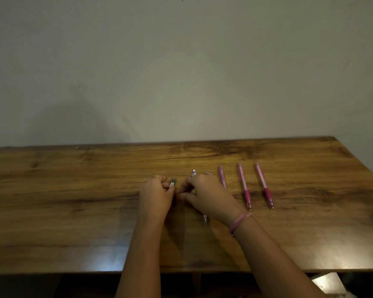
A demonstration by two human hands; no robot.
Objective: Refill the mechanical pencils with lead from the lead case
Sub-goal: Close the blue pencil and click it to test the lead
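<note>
On wooden counter [73, 190], two hands meet at centre, four pink pencils counted.
Left hand [155, 194] fingers curled round small grey lead case [172, 183], mostly hidden in grip. Right hand [209, 196] pinches at the case end; lead itself too thin to see. Under right hand lies one pencil [193, 173], only cap and tip showing. Small pale piece [208, 173] behind, unclear. Right: three pencils [244, 186] side by side on counter, first partly covered by hand.
</note>
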